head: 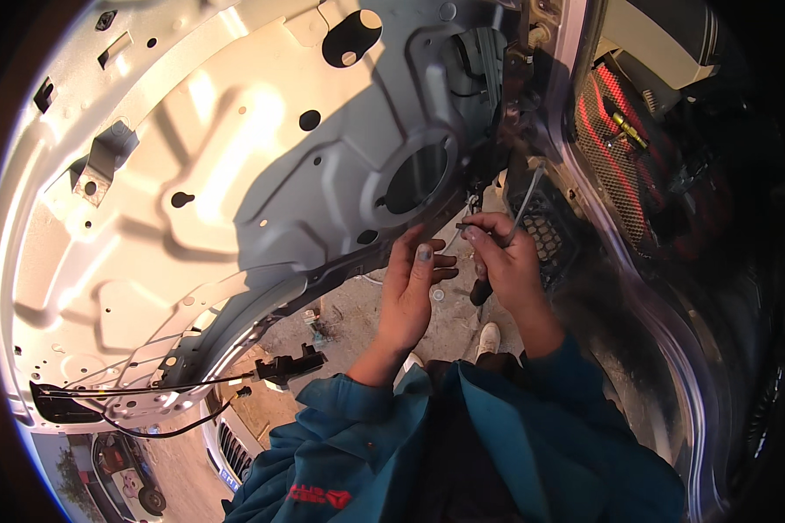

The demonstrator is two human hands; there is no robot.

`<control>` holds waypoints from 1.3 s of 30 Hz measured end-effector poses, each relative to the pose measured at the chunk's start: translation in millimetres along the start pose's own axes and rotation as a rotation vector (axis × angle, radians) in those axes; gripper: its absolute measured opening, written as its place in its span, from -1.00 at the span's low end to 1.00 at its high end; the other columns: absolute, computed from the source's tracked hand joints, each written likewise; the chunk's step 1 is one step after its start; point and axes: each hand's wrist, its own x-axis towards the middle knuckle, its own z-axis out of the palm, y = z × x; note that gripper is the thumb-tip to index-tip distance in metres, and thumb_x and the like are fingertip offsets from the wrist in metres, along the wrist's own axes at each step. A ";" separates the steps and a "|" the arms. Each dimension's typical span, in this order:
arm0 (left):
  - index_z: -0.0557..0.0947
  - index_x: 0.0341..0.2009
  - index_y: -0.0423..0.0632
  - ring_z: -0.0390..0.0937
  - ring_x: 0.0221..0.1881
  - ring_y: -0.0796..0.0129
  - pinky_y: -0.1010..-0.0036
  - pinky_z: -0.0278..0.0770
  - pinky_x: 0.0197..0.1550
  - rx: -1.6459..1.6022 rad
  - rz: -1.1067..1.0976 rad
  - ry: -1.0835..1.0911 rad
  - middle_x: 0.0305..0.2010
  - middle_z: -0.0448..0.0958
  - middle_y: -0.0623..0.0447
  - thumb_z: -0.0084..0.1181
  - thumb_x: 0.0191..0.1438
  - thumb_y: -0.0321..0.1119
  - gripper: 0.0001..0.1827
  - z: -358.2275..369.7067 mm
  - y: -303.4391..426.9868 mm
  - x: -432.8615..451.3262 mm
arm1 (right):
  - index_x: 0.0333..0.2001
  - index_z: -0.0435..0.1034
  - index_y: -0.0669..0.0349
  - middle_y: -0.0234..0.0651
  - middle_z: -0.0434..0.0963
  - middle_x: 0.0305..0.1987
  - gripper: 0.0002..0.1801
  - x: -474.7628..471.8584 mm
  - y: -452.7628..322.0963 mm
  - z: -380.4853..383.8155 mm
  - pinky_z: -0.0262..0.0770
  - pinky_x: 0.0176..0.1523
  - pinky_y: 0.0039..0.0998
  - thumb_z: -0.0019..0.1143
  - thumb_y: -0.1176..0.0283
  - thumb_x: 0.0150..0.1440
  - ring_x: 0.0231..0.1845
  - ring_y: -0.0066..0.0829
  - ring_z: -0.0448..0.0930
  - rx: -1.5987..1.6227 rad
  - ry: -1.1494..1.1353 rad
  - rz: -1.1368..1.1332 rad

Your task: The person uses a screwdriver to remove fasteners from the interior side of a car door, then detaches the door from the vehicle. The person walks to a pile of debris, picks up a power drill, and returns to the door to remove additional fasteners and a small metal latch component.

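My right hand [507, 261] holds a screwdriver across its palm. The tool's black handle [480, 291] sticks out below the fingers, and its metal shaft [528, 195] points up and to the right. Between the thumb and fingertips of that hand is a small dark piece [462, 226], too small to name surely. My left hand [409, 287] is beside it, fingers apart, holding nothing visible. Both hands are near the hinge-side lower edge of a stripped car door [301, 176], below its large round opening [415, 180]. Thin wiring [472, 201] hangs just above my right fingertips.
A door latch [291, 366] hangs on cables off the door's far end. To the right runs the door sill [654, 314], with a red-striped black mat [611, 157] and a yellow-green tool [630, 131] inside the car. Parked vehicles stand at lower left.
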 end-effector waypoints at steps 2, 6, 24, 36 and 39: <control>0.44 0.36 -0.24 0.60 0.10 0.26 0.29 0.64 0.17 -0.027 0.002 0.026 0.18 0.56 -0.11 -0.03 0.55 -0.18 -0.53 -2.5 -2.1 2.8 | 0.01 0.56 0.31 -0.31 0.73 -0.14 -0.82 28.5 -5.4 -5.2 0.38 -0.47 -0.61 0.25 0.49 0.39 -0.52 -0.76 0.45 0.147 0.081 0.039; 0.57 0.21 -0.25 0.63 0.02 0.34 0.37 0.62 0.09 0.026 0.007 0.086 0.03 0.63 -0.03 0.11 0.50 -0.21 -0.61 -13.1 -10.0 5.6 | 0.05 0.56 0.33 -0.23 0.75 -0.09 -0.78 78.8 -1.7 6.2 0.34 -0.49 -0.63 0.29 0.48 0.37 -0.54 -0.79 0.43 0.206 0.112 -0.036; 0.57 0.17 -0.32 0.64 0.07 0.22 0.35 0.59 0.16 0.508 0.499 0.315 0.12 0.64 -0.16 0.13 0.43 -0.38 -0.67 26.4 -12.7 102.0 | -0.02 0.58 0.34 -0.24 0.76 -0.18 -0.81 112.1 7.7 27.2 0.32 -0.52 -0.62 0.35 0.50 0.33 -0.56 -0.75 0.44 0.406 0.145 -0.007; 0.64 -0.08 -0.27 0.61 -0.53 0.45 0.48 0.57 -0.45 0.153 0.390 0.167 -0.43 0.69 0.00 0.14 0.43 -0.41 -0.83 35.5 -12.0 144.6 | -0.21 0.60 0.19 -0.54 0.48 -0.56 -0.76 131.8 6.9 -2.6 0.21 -0.58 -0.58 0.30 0.24 0.40 -0.65 -0.70 0.38 0.208 -0.060 0.182; 0.65 -0.16 -0.27 0.59 -0.59 0.44 0.48 0.55 -0.49 0.194 0.396 0.185 -0.51 0.66 0.04 0.19 0.41 -0.39 -0.83 37.5 -10.3 146.7 | -0.20 0.60 0.20 -0.52 0.48 -0.56 -0.68 128.9 4.1 -3.5 0.22 -0.59 -0.56 0.19 0.17 0.46 -0.65 -0.68 0.39 0.266 -0.058 0.262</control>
